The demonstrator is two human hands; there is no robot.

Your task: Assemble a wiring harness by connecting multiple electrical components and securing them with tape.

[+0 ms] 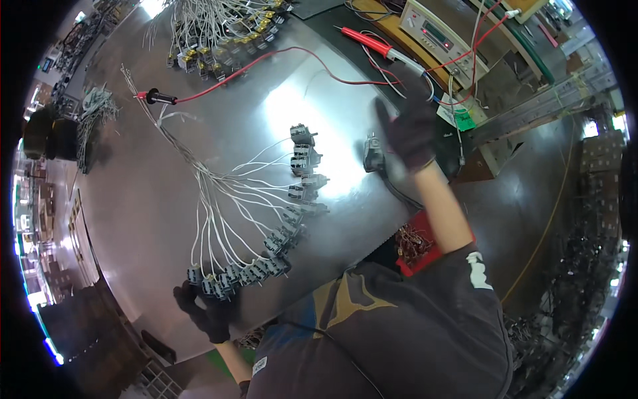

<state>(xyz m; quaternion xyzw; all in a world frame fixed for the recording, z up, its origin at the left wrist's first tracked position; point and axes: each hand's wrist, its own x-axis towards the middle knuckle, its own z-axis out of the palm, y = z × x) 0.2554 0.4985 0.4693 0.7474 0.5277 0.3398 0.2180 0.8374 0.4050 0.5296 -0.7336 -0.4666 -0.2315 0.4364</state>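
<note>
A fan of white wires with several small grey connector blocks lies spread in an arc on the shiny metal table. My left hand, in a dark glove, rests at the near end of the arc and touches the last grey blocks. My right hand, also in a dark glove, is raised above the table with its fingers spread and holds nothing. It hovers beside a single grey block and near a red test probe.
A black-tipped probe on a red lead lies at the left. A second wire bundle sits at the table's far edge. A beige test meter stands at the back right. A red bin of small parts is under my right forearm.
</note>
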